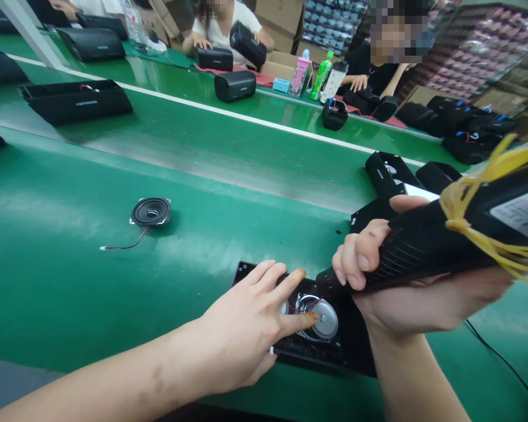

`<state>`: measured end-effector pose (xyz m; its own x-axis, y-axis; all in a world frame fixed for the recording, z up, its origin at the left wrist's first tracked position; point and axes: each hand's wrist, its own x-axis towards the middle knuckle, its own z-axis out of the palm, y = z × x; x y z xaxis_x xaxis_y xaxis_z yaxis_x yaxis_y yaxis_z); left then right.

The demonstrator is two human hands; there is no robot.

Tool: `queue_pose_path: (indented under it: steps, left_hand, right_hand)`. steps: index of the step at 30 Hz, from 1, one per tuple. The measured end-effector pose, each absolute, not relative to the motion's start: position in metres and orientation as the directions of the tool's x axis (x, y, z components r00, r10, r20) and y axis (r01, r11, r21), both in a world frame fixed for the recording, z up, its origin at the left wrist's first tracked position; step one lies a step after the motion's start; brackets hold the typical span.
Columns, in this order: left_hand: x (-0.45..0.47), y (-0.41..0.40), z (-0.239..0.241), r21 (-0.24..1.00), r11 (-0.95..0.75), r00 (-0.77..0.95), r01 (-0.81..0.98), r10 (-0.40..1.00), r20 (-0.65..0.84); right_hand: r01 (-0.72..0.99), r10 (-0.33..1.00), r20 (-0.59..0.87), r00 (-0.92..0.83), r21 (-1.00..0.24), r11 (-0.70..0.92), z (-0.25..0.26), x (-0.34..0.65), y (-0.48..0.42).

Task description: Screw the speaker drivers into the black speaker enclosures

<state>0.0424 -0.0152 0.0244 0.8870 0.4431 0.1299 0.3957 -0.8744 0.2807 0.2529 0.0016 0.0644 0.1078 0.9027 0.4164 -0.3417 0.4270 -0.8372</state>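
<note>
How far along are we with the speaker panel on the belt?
One silver-backed driver already sits in the black panel. In hand: the left hand presses beside that driver while the right hand holds the black power tool tip-down at it. Left: a loose driver lies apart on the green belt.

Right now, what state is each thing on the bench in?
Left hand: fingers pressing on the panel's driver.
Right hand: gripping the black power tool.
Tool: tilted, tip down at the panel.
Panel: flat on the belt, driver seated.
Loose speaker: lying apart, wire trailing.
</note>
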Motion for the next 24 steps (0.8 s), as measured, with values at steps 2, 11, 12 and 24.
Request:
queue_pose_path:
  steps: [2, 11, 12, 24]
  left_hand:
    - [0.0421, -0.0147, 0.0248, 0.278, -0.877, 0.888, 0.393, 0.44, 0.133]
    - [0.0462, -0.0151, 0.0273, 0.276, -0.874, 0.891, 0.4, 0.441, 0.106]
    - [0.0463, -0.015, 0.0279, 0.279, -0.874, 0.892, 0.398, 0.44, 0.106]
    - [0.0473, -0.015, 0.0308, 0.309, -0.862, 0.888, 0.402, 0.449, 0.096]
  right_hand:
    - [-0.348, 0.909, 0.401, 0.111, -0.841, 0.413, 0.0644, 0.2535, 0.0015]
    - [-0.343, 0.9, 0.428, 0.084, -0.835, 0.429, 0.0641, 0.2541, 0.0024]
    - [-0.34, 0.902, 0.424, 0.084, -0.838, 0.426, 0.0646, 0.2537, 0.0019]
    - [-0.406, 0.92, 0.392, 0.017, -0.838, 0.365, 0.0575, 0.2516, -0.0012]
